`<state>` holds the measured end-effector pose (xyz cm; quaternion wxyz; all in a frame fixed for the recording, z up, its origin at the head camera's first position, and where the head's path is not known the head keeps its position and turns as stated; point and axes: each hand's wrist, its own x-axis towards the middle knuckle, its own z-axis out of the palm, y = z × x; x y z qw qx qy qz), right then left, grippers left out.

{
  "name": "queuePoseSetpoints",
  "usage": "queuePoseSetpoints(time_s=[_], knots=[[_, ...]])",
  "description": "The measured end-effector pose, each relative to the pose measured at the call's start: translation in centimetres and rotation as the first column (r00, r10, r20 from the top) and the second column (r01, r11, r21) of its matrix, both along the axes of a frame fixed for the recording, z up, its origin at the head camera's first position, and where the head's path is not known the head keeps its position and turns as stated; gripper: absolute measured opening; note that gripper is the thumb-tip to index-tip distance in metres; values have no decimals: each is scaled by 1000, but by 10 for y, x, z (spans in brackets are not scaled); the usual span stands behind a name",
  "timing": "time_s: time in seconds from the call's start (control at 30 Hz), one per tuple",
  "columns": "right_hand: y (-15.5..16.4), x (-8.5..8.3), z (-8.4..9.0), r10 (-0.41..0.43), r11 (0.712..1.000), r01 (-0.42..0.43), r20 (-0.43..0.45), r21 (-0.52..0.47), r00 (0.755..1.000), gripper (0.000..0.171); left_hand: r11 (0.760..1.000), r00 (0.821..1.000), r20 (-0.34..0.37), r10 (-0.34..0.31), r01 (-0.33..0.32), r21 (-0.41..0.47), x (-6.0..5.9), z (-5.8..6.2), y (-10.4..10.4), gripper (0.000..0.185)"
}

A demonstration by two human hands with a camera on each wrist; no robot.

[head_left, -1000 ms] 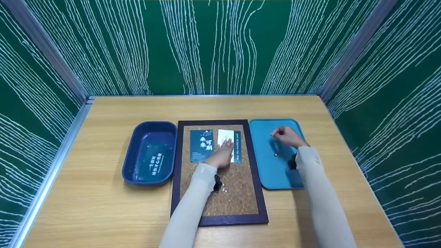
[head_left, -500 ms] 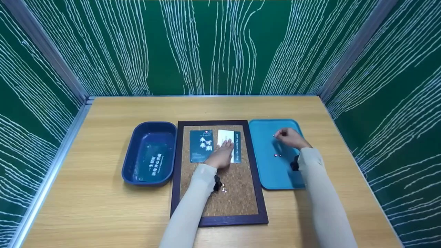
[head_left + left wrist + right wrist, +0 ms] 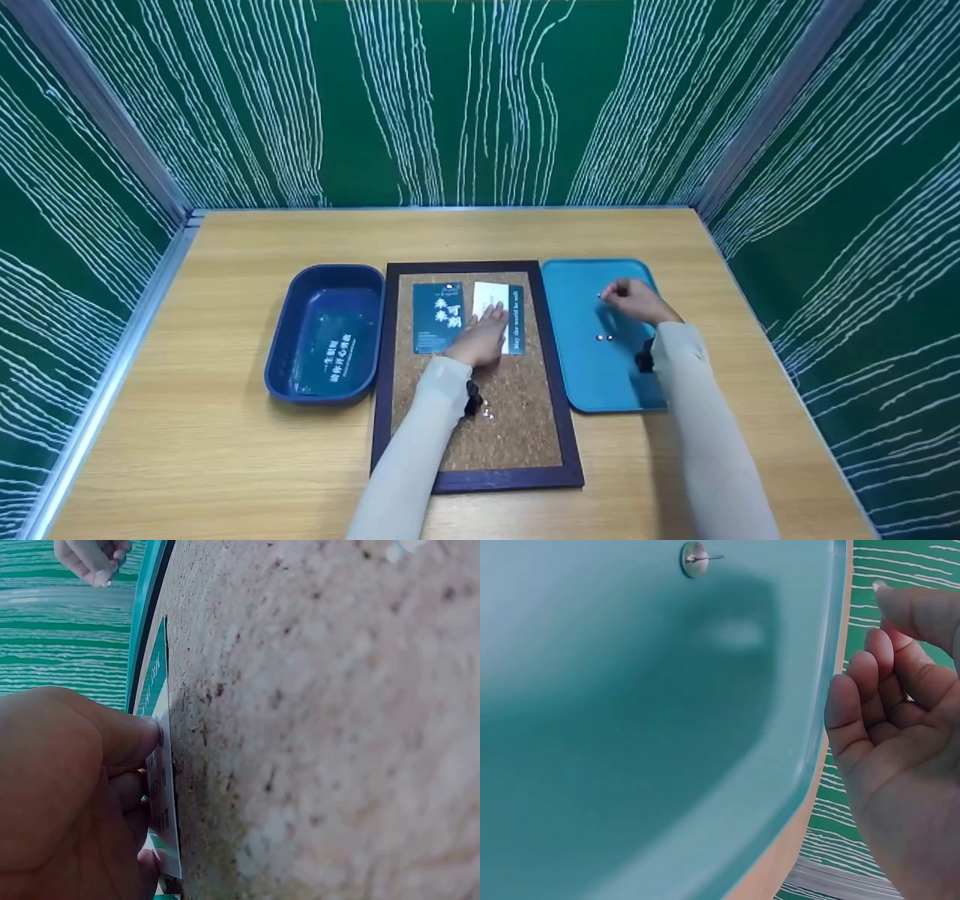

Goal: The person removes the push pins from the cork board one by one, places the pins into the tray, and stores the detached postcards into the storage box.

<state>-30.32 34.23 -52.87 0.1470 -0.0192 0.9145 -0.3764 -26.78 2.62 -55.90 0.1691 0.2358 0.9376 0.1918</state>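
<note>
My left hand [image 3: 484, 337] lies over a white and green card [image 3: 516, 319] on the cork board [image 3: 517, 435], its fingers pressing the card down. In the left wrist view, thumb and fingertips touch the card [image 3: 166, 795] near its edge. My right hand [image 3: 634, 300] is above the light blue tray [image 3: 577, 375], thumb and forefinger pinching a small shiny thumbtack [image 3: 600, 295]; in the right wrist view the fingers mostly hide it. Two more thumbtacks [image 3: 604, 338] lie in the tray; one thumbtack [image 3: 696, 559] shows its flat head and pin up close.
Left of my left hand, a dark green card [image 3: 439, 319] with white lettering sits on the board, a thumbtack near its top. Several shiny tacks [image 3: 487, 410] lie lower on the cork. A blue bin [image 3: 277, 375] at the left contains another green card [image 3: 337, 356].
My right hand has shifted slightly to the right over the tray, keeping its pinch. The left hand stays in place on the card.
</note>
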Motion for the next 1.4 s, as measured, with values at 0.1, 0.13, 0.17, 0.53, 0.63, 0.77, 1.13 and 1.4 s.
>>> queuePoseSetpoints(time_s=[0.1, 0.13, 0.17, 0.53, 0.63, 0.77, 1.13, 1.4], knots=[[0, 0, 0, -3, 1000, 3, 7, -2, 1000, 30, 1000, 1000, -4, -1, 1, -4, 0, 0, 0, 52], [0, 0, 0, -3, 1000, 4, 9, -4, 1000, 29, 1000, 1000, -3, -1, 1, -3, 0, 0, 0, 52], [0, 0, -1, -2, 1000, 2, 8, -2, 1000, 30, 1000, 1000, -1, -2, 2, -6, 0, 0, 0, 52], [1, -2, -2, -15, 1000, 15, 1, 6, 1000, 30, 1000, 1000, -1, -10, 10, -16, -1, -1, -1, 52], [1, -1, -1, -23, 1000, 23, 3, -12, 1000, 29, 1000, 1000, -1, -9, 9, -21, -1, 0, -1, 53], [1, 0, 0, -23, 999, 22, -9, -25, 1000, 26, 1000, 1000, 0, -5, 5, -23, -1, 1, -1, 53], [5, 0, -2, -33, 999, 33, 1, -17, 999, 26, 1000, 1000, 10, -4, 4, -13, 0, 1, -1, 53], [6, -2, -6, -21, 1000, 20, -37, -23, 999, 26, 1000, 1000, 23, 6, -5, -7, -2, -4, -1, 52]])
